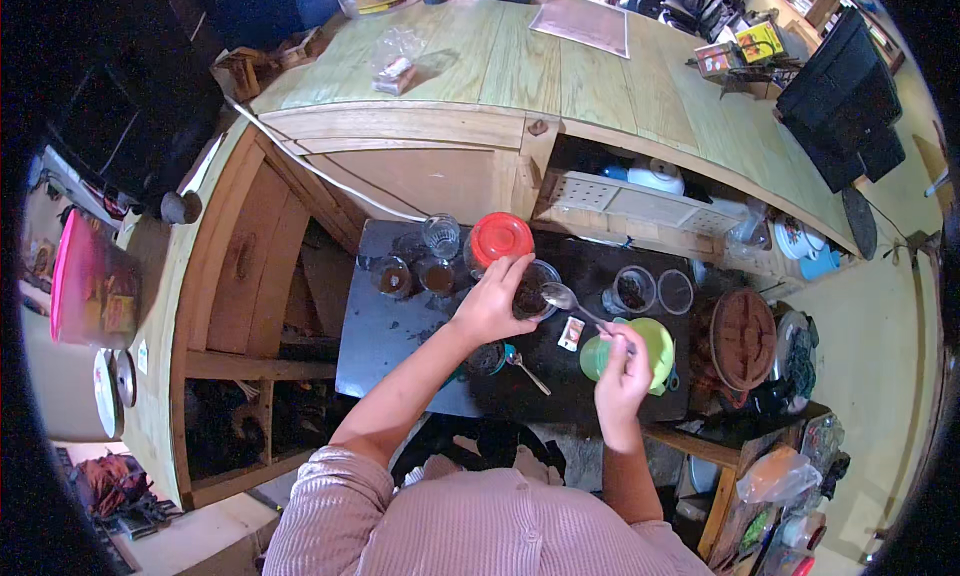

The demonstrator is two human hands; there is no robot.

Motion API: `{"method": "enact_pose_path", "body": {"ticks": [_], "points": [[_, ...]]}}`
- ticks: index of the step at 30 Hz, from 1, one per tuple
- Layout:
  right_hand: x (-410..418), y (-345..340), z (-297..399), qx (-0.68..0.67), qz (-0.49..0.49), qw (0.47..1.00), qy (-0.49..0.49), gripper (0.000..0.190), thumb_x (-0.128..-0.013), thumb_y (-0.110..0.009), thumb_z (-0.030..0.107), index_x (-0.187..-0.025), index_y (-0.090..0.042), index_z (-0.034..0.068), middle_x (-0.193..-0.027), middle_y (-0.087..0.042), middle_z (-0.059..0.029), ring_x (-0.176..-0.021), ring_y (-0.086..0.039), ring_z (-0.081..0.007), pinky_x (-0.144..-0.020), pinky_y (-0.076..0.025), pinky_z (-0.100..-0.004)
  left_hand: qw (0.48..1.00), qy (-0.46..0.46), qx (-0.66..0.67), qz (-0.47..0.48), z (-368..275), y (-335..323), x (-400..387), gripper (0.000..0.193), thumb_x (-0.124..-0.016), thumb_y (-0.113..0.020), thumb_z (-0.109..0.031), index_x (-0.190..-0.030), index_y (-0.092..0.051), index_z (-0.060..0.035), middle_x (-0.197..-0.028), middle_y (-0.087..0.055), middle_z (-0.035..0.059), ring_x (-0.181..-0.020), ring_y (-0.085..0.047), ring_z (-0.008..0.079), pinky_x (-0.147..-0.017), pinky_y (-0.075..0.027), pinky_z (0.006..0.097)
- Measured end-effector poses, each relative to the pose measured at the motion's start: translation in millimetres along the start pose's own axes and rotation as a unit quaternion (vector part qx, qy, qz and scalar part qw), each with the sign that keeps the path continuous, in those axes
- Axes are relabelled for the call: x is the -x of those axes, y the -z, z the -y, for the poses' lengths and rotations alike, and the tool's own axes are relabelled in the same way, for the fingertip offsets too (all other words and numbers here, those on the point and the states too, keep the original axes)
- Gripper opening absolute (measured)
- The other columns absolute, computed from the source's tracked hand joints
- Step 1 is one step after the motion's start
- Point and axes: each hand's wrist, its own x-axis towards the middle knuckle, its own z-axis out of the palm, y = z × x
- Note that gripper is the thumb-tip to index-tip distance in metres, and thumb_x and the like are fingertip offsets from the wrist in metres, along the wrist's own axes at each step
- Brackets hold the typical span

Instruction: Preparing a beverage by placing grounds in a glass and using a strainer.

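My left hand (pixel 491 302) rests around the rim of a clear container of dark brown grounds or powder (pixel 531 291), beside a jar with a red lid (pixel 502 238). My right hand (pixel 626 362) holds a metal spoon (pixel 574 302) by its handle, its bowl at that container's right rim. Under the right hand stands a green plastic container (pixel 652 351). A small packet (pixel 571 333) lies between. Left of the red lid are an upright glass (pixel 441 236) and glasses with brown contents (pixel 436 276), (pixel 393 278). A second spoon (pixel 529 369) lies near my left forearm.
The dark low table (pixel 375 351) bears dark spills. At its right are a clear cup with dark contents (pixel 630 291) and another clear round container (pixel 675 291). A wooden counter (pixel 465 65) with open shelves surrounds the far side. A brown round lid (pixel 742 339) stands right.
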Motion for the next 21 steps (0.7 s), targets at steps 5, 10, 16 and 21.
{"method": "enact_pose_path", "body": {"ticks": [5,10,16,21], "points": [[-13.2,-30.5,4.7,0.079,0.097,0.981,0.149,0.013,-0.083,-0.056,-0.003,-0.095,-0.059,0.001,-0.095,-0.064,-0.0139,-0.086,-0.061,-0.0285,-0.076,-0.047,-0.0354,0.999,-0.023,-0.013,-0.04,-13.2,22.0,11.5,0.095,-0.056,-0.079,-0.021,-0.135,-0.03,0.0003,-0.121,-0.046,0.021,-0.113,-0.047,0.0365,-0.098,-0.039,0.041],[-5.1,-52.0,7.3,0.061,0.11,0.981,0.15,0.012,-0.087,-0.054,-0.002,-0.097,-0.059,0.0,-0.099,-0.064,-0.0178,-0.092,-0.064,-0.027,-0.08,-0.049,-0.0342,0.993,-0.034,0.052,-0.102,-16.8,35.1,26.0,0.095,-0.055,-0.082,-0.02,-0.133,-0.032,-0.0008,-0.121,-0.047,0.0213,-0.114,-0.048,0.0367,-0.098,-0.039,0.0414],[-3.7,-55.1,17.2,0.032,0.143,0.975,0.168,0.012,-0.086,-0.053,-0.004,-0.096,-0.058,0.0,-0.1,-0.064,-0.0188,-0.091,-0.064,-0.0277,-0.078,-0.049,-0.0339,0.966,-0.074,0.123,-0.216,-7.5,28.3,44.3,0.098,-0.054,-0.088,-0.031,-0.13,-0.033,-0.0043,-0.115,-0.054,0.017,-0.103,-0.059,0.0304,-0.091,-0.045,0.0389],[-1.4,-47.3,30.3,-0.003,0.162,0.976,0.148,0.011,-0.087,-0.051,-0.004,-0.096,-0.057,0.0,-0.101,-0.064,-0.0197,-0.09,-0.064,-0.0295,-0.079,-0.049,-0.035,0.934,-0.161,0.191,-0.257,-10.2,22.3,44.1,0.108,-0.052,-0.09,-0.021,-0.135,-0.021,-0.0103,-0.118,-0.05,0.0188,-0.104,-0.057,0.0309,-0.091,-0.045,0.0431]]}}
